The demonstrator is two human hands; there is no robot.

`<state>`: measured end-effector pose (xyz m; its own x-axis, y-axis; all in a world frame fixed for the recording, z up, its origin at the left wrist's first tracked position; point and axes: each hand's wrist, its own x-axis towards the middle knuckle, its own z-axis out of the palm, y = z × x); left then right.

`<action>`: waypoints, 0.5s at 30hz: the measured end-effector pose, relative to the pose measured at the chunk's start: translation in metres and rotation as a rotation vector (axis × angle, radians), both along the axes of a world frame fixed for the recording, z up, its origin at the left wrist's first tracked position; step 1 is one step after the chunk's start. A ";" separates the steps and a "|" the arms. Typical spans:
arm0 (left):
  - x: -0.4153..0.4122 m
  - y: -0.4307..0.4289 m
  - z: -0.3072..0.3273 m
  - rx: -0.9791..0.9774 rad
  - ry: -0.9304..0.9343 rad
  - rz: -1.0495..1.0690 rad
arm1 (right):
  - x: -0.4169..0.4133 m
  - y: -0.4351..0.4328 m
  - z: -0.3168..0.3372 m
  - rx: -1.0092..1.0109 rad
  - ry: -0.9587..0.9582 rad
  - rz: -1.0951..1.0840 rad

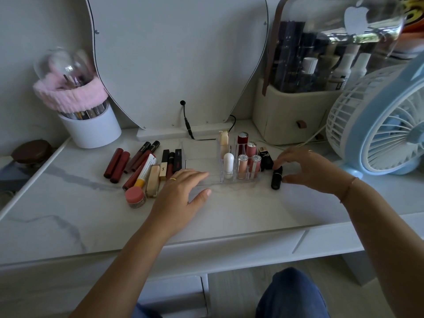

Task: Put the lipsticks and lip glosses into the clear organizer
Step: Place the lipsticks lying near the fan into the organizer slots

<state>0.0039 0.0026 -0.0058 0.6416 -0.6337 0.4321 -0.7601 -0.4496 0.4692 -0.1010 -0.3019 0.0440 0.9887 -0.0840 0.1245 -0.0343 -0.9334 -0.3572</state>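
Observation:
The clear organizer stands mid-table; its right slots hold several upright lipsticks and glosses, among them a white tube and a dark red one. My left hand rests flat against the organizer's front left edge, fingers apart, holding nothing. My right hand hovers at the organizer's right, thumb and fingertips touching a black lipstick that stands on the table. Another black and gold lipstick stands just behind it. A loose group of lip glosses and lipsticks lies left of the organizer.
A white brush cup with a pink band stands at the back left, a mirror base with a cable behind the organizer. A beige cosmetics case and a blue fan crowd the right. A pink jar sits near the front.

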 end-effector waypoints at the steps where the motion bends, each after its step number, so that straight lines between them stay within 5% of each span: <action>1: 0.000 0.000 0.000 0.001 -0.001 0.000 | 0.000 -0.001 0.002 -0.005 0.002 0.007; 15: -0.001 0.001 0.000 -0.003 0.016 0.002 | -0.004 -0.003 -0.003 0.255 0.034 -0.005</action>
